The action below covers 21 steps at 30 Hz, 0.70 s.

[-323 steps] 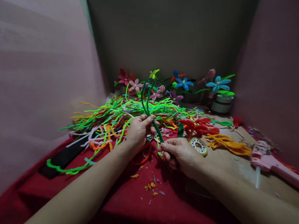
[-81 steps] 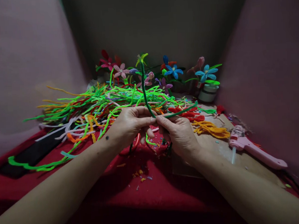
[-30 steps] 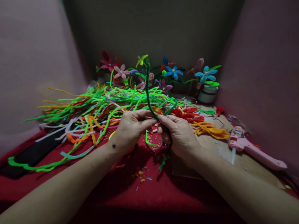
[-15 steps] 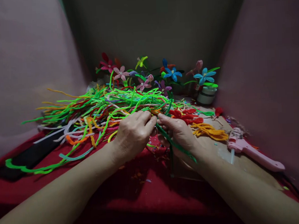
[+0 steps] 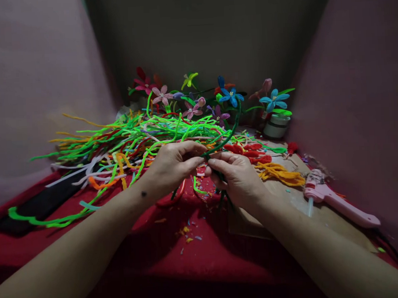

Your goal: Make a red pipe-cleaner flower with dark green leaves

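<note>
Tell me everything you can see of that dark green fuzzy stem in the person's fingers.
The dark green pipe cleaner looks slim, fuzzy and bendable. The left hand and right hand pinch its lower part; from there it arcs up to the right, its tip overlapping the blue flower in view. Dark green ends also hang below the right hand, but that hand hides whether they belong to it.

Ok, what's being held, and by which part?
A dark green fuzzy strand, pinched in the right hand at the lower end of its upward arc. The left hand is at the same spot; whether it grips is unclear.
</note>
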{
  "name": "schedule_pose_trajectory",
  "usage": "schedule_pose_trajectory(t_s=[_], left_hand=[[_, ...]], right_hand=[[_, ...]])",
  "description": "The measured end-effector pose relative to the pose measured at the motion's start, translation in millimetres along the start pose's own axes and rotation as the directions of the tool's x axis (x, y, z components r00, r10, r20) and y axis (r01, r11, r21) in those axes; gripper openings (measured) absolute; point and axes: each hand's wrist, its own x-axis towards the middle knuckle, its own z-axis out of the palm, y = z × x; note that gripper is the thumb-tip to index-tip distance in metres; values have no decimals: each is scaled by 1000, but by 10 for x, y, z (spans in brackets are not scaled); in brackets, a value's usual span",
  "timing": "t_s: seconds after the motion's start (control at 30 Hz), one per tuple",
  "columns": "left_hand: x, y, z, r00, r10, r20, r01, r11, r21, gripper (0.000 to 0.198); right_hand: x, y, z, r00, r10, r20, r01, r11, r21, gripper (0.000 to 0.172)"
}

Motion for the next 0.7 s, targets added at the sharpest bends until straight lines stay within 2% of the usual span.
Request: schedule_pose_trajectory(t_s=[0.07,0.13,0.27,0.4,0.47,0.57,0.7], left_hand=[[13,31,-52,979,-161,128,182,968,-175,23],[17,39,-92,950,-219,222,280,914,-293,25],[9,25,-106,925,-248,286,360,813,-458,30],[-7,35,-83,883,-271,383,438,769,-466,38],[-14,54,-83,872,-271,408,457,749,-480,38],[-21,94,-94,892,-245,379,423,748,-512,30],[-24,139,-100,928,-190,322,332,814,-477,22]], right_hand=[[-5,-8,-5,999,-41,0,41,998,-51,15],[-8,-12,-15,997,-80,7,81,992,-99,19],[-33,-41,-11,994,-105,17,106,983,-150,21],[-91,-115,32,997,-53,56,60,987,-149,26],[-112,-145,48,996,-16,92,29,990,-137,31],[-116,-169,55,990,52,130,-33,989,-143,39],[-101,-211,68,994,91,60,-84,991,-106,32]])
